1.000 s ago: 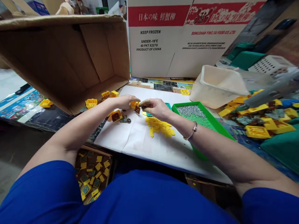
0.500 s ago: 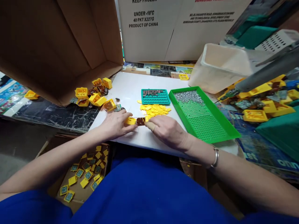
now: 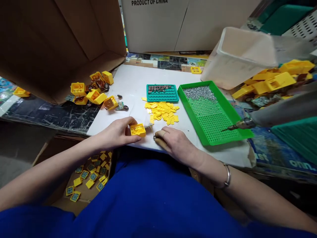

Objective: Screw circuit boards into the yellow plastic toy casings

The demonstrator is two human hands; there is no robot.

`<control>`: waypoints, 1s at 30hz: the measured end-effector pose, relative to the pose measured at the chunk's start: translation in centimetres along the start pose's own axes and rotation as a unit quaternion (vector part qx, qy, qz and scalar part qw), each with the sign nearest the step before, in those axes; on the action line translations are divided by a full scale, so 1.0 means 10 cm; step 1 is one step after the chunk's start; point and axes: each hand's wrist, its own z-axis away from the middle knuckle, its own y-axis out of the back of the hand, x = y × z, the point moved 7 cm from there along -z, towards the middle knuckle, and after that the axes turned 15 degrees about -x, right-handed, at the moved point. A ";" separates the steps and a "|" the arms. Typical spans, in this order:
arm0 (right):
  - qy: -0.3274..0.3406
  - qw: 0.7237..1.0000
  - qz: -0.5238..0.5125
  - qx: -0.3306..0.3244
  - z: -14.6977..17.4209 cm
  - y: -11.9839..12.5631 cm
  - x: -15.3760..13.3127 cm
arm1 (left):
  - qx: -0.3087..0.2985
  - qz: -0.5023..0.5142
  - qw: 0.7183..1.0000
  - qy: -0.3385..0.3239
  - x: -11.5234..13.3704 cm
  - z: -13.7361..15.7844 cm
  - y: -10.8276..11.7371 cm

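My left hand (image 3: 121, 133) is closed around a small yellow plastic case (image 3: 138, 130), whose open, hollow side faces up. Thin wires run from the case toward my right hand (image 3: 174, 141). Its thumb and forefinger, which wear tan finger covers, pinch a small round dark part (image 3: 155, 137) at the wire end; its exact kind is too small to make out. Beyond my hands lies a pile of flat yellow plastic pieces (image 3: 162, 111). Behind the pile sits a teal ridged tray (image 3: 162, 96) with several round button cells (image 3: 158, 88) along its back rows.
A green perforated tray (image 3: 215, 129) of small screws (image 3: 200, 93) stands right, with a power screwdriver's tip (image 3: 232, 127) over it. Yellow cases with circuit boards lie left (image 3: 96, 96) and right (image 3: 274, 81). A translucent bin (image 3: 237, 62) stands behind; a cardboard box (image 3: 86, 195) below holds yellow units.
The brown board between my hands is out of sight, and the yellow case now shows its hollow side. My right hand has drawn slightly away with the small round part. The view has tipped down.
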 end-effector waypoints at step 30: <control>0.111 0.993 0.021 0.026 0.22 0.55 -0.04 | -0.007 0.331 0.931 -0.155 0.41 -0.33 -0.60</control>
